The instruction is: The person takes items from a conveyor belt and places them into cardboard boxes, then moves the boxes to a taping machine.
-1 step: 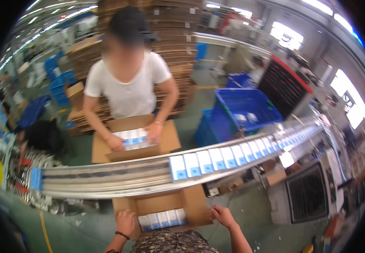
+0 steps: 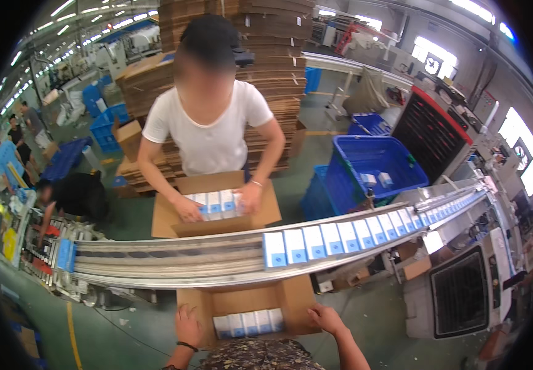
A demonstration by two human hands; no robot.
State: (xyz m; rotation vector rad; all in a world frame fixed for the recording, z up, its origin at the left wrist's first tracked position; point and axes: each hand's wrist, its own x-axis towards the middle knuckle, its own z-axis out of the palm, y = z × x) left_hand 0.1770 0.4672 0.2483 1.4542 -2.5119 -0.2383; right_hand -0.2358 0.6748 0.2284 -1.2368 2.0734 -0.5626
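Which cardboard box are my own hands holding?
The near box at the bottom edge, under the conveyor. Your left hand and right hand touch it. The far box is the co-worker's.

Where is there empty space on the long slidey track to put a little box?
The conveyor track is bare on its left stretch, from the blue end piece to the first small box. Rightward it is crowded: the row of boxes stands side by side.
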